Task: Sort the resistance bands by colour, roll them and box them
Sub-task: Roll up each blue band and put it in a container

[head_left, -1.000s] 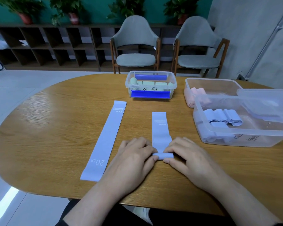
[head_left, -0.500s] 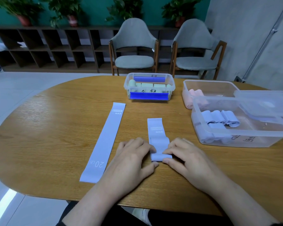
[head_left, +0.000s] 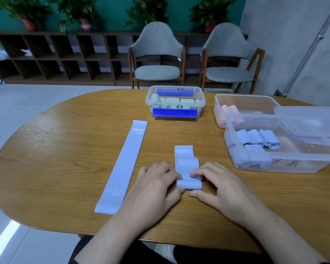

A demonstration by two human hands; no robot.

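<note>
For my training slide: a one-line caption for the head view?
Both hands roll a lilac band on the table; another lies flat nearby.

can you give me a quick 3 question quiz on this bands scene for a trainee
1. True or false: both hands are rolling the same band.
2. Which box holds rolled bands of the colour now being rolled? A the near right box, B the far middle box, C the pink box.
3. What weight is printed on the flat band?

Key
1. True: the left hand and right hand pinch the half-rolled band.
2. A: the near right box.
3. 20 LB, on the flat band.
</note>
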